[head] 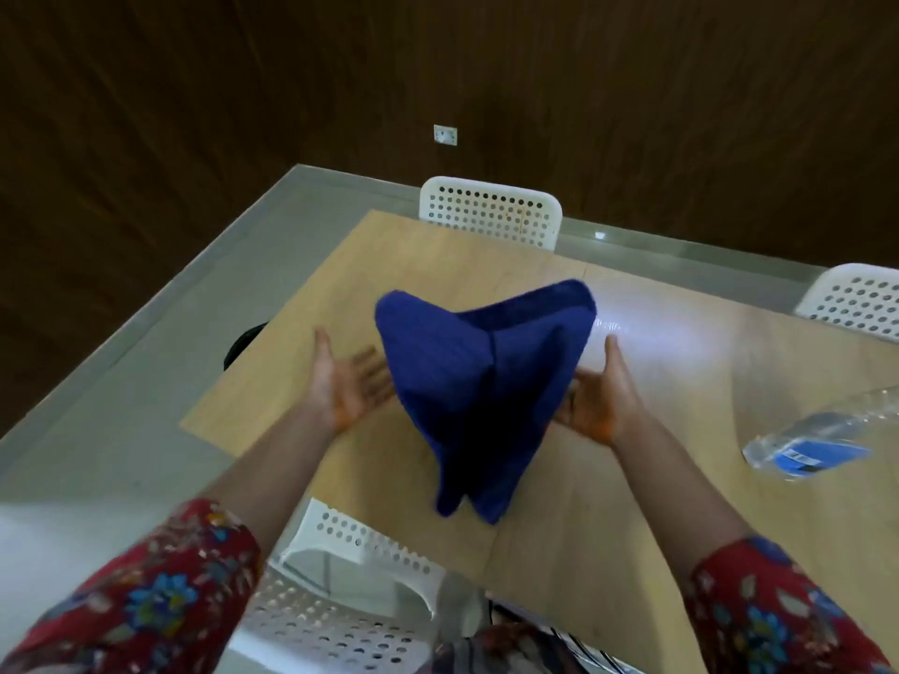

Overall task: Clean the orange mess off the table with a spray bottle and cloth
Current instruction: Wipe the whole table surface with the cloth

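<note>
Head view: the left hand [348,381] and right hand [601,391] are lying open, palms up, gripping nothing. The cloth [481,381] is seemingly hanging airborne between them above the table [632,527]. No orange is showing there, so the cleaning is probably finishing. The bottle [817,440] is lying rightward.

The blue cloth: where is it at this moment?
The blue cloth is mid-frame in the head view, between the left hand and right hand, above the wooden table.
</note>
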